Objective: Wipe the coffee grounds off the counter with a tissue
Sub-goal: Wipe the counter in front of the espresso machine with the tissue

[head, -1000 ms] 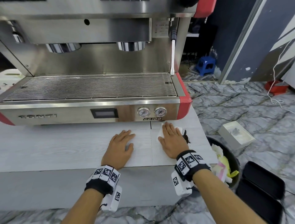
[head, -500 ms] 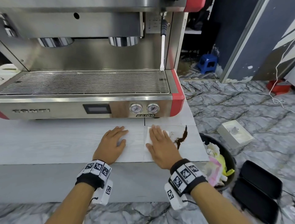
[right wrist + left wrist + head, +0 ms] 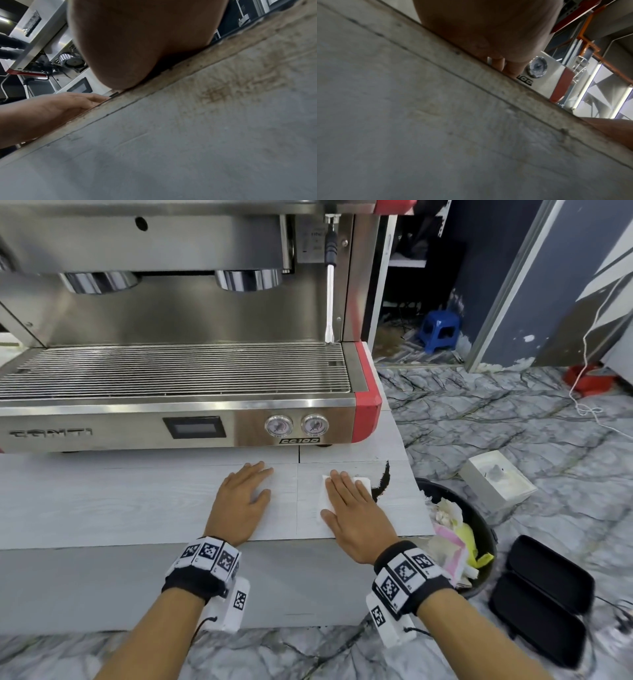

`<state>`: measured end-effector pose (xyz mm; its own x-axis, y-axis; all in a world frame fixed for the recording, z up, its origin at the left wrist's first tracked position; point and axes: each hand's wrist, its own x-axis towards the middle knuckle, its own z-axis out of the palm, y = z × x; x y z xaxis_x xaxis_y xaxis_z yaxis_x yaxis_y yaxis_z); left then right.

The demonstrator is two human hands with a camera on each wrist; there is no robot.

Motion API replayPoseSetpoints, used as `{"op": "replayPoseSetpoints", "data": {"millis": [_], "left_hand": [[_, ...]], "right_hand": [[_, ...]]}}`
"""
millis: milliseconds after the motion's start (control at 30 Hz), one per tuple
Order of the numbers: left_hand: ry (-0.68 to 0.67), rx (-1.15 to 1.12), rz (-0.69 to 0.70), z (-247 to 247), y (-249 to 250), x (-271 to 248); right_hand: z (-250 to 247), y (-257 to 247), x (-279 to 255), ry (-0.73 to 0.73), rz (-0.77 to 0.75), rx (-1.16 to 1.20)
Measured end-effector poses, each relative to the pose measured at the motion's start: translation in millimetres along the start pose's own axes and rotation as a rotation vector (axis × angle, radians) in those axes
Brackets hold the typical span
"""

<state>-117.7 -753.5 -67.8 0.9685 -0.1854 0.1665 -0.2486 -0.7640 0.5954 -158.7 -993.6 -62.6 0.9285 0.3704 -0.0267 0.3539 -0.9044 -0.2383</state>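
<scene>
Here the right hand [image 3: 354, 518] lies flat on the white tissue [image 3: 363, 485], fingers straight and close together, pressing it onto the pale bench [image 3: 102, 501] at lower centre of the head view. The coffee grounds [image 3: 383, 482] form a dark curved streak just to the right of the tissue, touching its right edge and close to the bench's right end. The left hand [image 3: 241, 503] rests flat and empty on the bench, fingers relaxed, well clear of the grounds. Below the bench's right end, at lower right of the frame, stands a black bin [image 3: 481, 571] holding crumpled waste. To do the sweep well, I judge the palm should keep even pressure, the tissue's leading edge staying behind the whole streak, so the grounds are driven toward the right end and over the bin rather than smeared or scattered onto the floor.
</scene>
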Motion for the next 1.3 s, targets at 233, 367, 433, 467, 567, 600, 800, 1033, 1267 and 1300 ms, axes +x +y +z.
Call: {"op": "replayPoseSetpoints", "data": {"millis": [233, 367, 433, 467, 567, 600, 800, 1033, 1267, 1300], "left_hand": [[-0.052, 0.019, 0.061, 23.8, 40.1, 7.9], [-0.068, 0.03, 0.053, 40.3, 48.5, 12.2], [-0.074, 0.076, 0.062, 44.8, 48.3, 12.6], [-0.075, 0.095, 0.065, 45.6, 47.7, 12.6], [-0.074, 0.101, 0.067, 45.3, 46.7, 12.3], [-0.074, 0.1, 0.064, 45.0, 46.8, 12.2], [-0.071, 0.106, 0.062, 45.4, 49.3, 11.2], [-0.07, 0.103, 0.066, 45.8, 48.9, 10.4], [-0.061, 0.104, 0.076, 46.0, 48.2, 11.0], [-0.061, 0.107, 0.076, 46.1, 48.0, 11.1]], "right_hand": [[-7.3, 24.3, -1.5, -0.007, 0.021, -0.004], [-13.5, 36.9, -2.1, -0.043, 0.012, -0.008], [-14.7, 44.9, -2.4, -0.05, 0.005, -0.008], [-15.0, 49.0, -2.3, -0.047, 0.004, -0.013], [-14.7, 61.7, -1.3, -0.044, 0.004, -0.036], [-14.8, 65.1, -0.5, -0.042, 0.006, -0.038], [-21.6, 87.8, 0.0, -0.056, 0.026, -0.046], [-35.9, 122.2, -2.0, -0.07, 0.119, -0.033], [-40.3, 127.3, 1.7, -0.064, 0.17, 0.002], [-41.3, 125.0, 1.5, -0.048, 0.171, 0.008]]}}
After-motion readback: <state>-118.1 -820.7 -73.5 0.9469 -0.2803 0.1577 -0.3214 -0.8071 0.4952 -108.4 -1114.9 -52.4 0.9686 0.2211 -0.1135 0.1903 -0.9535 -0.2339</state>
